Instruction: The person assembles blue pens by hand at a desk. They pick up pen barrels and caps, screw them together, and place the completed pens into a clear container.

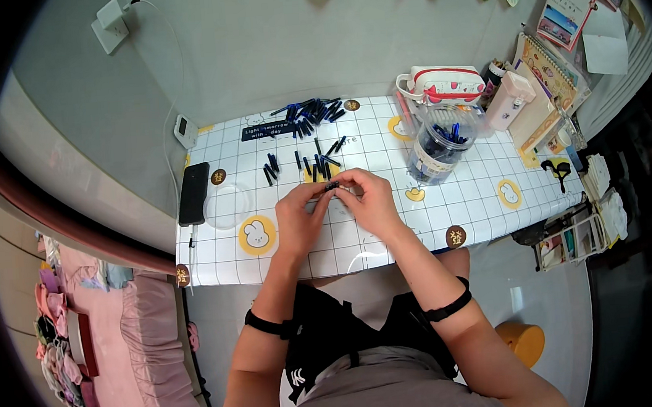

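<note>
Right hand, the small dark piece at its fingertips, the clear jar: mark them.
right hand [369, 202]: head view, back of the hand
small dark piece [331, 186]: head view, its exposed middle
clear jar [432, 165]: head view, label on its side

Through my head camera, I see my 2 bare arms slant inward, the bare left forearm [273, 293] and bare right forearm [425, 268] converging. My bare left hand [299, 216] and bare right hand [376, 206] sit close together, fingers bent, thumbs and forefingers pinching.
</note>
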A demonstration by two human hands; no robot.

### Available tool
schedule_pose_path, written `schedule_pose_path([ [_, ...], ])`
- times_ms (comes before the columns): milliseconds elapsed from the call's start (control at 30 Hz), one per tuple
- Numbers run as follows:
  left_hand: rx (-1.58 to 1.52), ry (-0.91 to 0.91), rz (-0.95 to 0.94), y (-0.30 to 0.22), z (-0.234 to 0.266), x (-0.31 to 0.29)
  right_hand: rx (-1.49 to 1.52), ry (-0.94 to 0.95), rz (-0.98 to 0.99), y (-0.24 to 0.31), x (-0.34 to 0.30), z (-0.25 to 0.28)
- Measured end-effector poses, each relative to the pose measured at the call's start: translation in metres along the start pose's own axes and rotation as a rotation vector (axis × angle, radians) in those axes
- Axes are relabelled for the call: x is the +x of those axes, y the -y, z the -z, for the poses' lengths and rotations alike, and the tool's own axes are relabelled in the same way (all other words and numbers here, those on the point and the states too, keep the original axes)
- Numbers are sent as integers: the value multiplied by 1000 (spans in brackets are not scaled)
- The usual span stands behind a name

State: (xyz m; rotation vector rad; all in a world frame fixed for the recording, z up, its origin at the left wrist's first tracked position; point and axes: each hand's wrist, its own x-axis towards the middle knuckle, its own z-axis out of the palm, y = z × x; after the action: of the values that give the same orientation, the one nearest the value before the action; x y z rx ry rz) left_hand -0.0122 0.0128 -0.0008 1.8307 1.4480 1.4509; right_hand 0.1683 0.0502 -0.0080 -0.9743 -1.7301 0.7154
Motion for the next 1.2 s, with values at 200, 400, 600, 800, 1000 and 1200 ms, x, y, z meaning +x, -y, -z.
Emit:
schedule_pose_path([
  [200,17,9,-16,-3,3,3,7,-7,-12,-1,0,-1],
  [400,13,14,14,-3,2,3,-2,-19,-18,1,-1,-1],
  [600,-21,-29,-19,0,-1,2,50,-32,-19,-4,-2,-4],
  [800,-56,-27,4,3,-1,1,34,-24,-12,1,-2,-3],
  [1000,-133,46,88,-1,2,0,53,-48,-8,2,-4,-2],
  [1200,-244,15,99,6,-1,-1,106,-26,-24,4,-4,-1],
])
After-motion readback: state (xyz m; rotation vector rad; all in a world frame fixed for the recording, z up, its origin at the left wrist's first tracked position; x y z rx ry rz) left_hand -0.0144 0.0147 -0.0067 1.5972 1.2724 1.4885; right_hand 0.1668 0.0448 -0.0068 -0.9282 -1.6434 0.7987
